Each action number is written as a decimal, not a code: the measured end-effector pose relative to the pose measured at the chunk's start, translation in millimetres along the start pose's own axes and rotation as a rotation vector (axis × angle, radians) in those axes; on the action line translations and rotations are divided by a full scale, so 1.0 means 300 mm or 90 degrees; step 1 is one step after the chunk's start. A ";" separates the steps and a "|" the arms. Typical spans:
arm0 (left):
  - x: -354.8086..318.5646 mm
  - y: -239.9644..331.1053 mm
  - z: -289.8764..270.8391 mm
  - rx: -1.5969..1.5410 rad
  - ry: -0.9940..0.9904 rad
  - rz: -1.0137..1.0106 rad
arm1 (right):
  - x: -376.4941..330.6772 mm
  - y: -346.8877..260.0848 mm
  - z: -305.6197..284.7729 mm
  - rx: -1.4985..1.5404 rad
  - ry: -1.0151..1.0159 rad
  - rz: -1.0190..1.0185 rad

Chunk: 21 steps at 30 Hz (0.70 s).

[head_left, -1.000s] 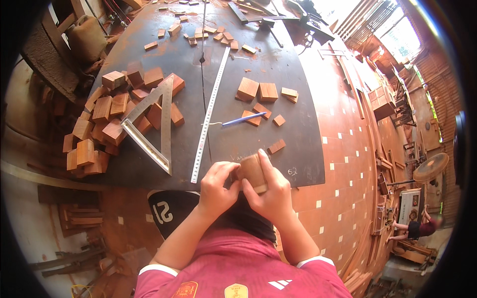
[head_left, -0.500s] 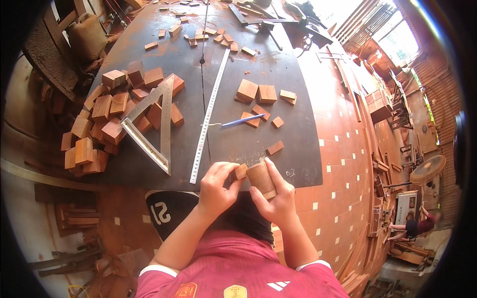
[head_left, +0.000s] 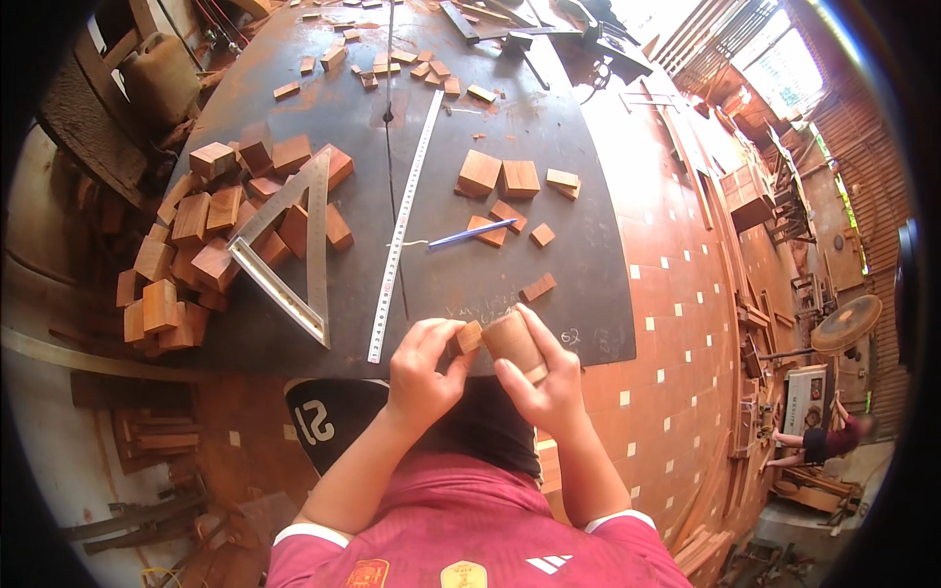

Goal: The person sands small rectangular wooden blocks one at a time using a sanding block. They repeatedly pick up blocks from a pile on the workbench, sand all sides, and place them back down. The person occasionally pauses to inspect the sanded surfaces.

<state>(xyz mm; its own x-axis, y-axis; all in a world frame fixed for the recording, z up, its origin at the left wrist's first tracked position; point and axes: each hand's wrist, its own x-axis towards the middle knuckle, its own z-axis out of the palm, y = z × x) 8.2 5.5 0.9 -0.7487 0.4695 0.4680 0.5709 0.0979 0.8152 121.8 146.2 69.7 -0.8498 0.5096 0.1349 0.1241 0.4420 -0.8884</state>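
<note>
Over the near edge of the dark table, my left hand [head_left: 427, 370] pinches a small wooden block [head_left: 468, 338] between thumb and fingertips. My right hand [head_left: 551, 380] is wrapped round a larger rounded wooden piece [head_left: 512, 345], with a paler band at its lower end. The two pieces are held side by side with a narrow gap between them. Just beyond my hands lie a small reddish block [head_left: 538, 287] and chalk-like marks on the tabletop. Farther up, a blue pen [head_left: 471, 234] rests across a flat wooden block [head_left: 487, 229].
A heap of wooden blocks [head_left: 192, 218] fills the table's left side, with a metal set square [head_left: 316, 235] on it. A long ruler [head_left: 406, 221] lies along the dark table [head_left: 431, 284]. More blocks [head_left: 478, 173] sit right of it. Another person [head_left: 833, 438] is far right.
My view has shifted slightly, so the table's contents sit a little farther left. The small block in my left hand is turned a little; both hands keep their hold.
</note>
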 end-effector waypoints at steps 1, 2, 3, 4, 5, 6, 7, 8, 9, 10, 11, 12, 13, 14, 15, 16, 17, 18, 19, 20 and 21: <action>0.007 -0.005 -0.002 0.007 0.001 0.010 | 0.013 0.002 -0.003 0.016 -0.005 0.012; 0.012 -0.008 -0.003 0.015 0.001 0.023 | 0.041 -0.001 0.009 0.007 -0.004 0.002; 0.009 -0.006 -0.001 0.014 -0.002 0.019 | 0.062 0.010 0.019 0.009 -0.001 0.010; 0.014 -0.004 -0.004 0.015 -0.002 0.015 | 0.087 0.026 0.031 0.013 0.000 0.014; 0.018 -0.003 -0.005 0.016 -0.002 0.012 | 0.099 0.034 0.037 0.016 0.001 0.019; 0.017 0.002 -0.005 0.012 -0.008 0.010 | 0.087 0.014 0.030 0.017 0.001 0.022; 0.012 0.004 -0.005 0.010 -0.009 0.007 | 0.068 0.012 0.031 0.013 0.007 0.009; 0.008 0.006 -0.003 0.006 -0.010 0.004 | 0.039 0.014 0.026 0.008 0.012 -0.003; 0.008 0.005 -0.005 0.007 -0.009 0.000 | 0.011 0.015 0.020 0.002 0.018 -0.016; 0.002 0.006 -0.002 0.004 -0.011 -0.007 | -0.018 0.009 0.004 -0.001 0.011 -0.002; -0.001 0.006 0.001 0.002 -0.013 -0.013 | -0.016 0.011 0.000 0.000 0.009 0.003; 0.002 0.001 0.004 0.007 -0.005 -0.004 | -0.011 0.013 -0.003 0.002 0.006 0.007; 0.009 -0.004 0.004 0.012 -0.003 0.007 | -0.012 0.014 -0.006 0.005 0.008 0.014; 0.013 -0.008 0.004 0.017 -0.001 0.018 | -0.002 0.015 0.000 0.002 0.008 0.019; 0.012 -0.007 0.004 0.019 -0.006 0.019 | 0.022 0.014 0.013 -0.002 0.007 0.024; 0.011 -0.008 0.002 0.023 -0.011 0.022 | 0.052 0.018 0.029 -0.003 0.007 0.028; 0.012 -0.005 0.001 0.027 -0.015 0.026 | 0.078 0.022 0.036 -0.004 0.007 0.030; 0.005 -0.004 0.004 0.030 -0.009 0.022 | 0.095 0.046 0.039 0.008 0.005 0.011; 0.005 -0.004 0.008 0.034 -0.008 0.017 | 0.097 0.043 0.036 0.014 0.002 0.012; 0.005 -0.005 0.013 0.038 -0.007 0.011 | 0.099 0.040 0.032 0.021 0.000 0.013; 0.005 -0.003 0.017 0.042 -0.006 0.005 | 0.100 0.037 0.026 0.027 -0.002 0.014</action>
<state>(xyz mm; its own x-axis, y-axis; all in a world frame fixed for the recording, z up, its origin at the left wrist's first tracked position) 8.2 10.6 -0.9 -0.7412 0.4784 0.4709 0.5977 0.1510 0.7874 93.6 160.6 60.3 -0.8488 0.5163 0.1135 0.1214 0.3994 -0.9087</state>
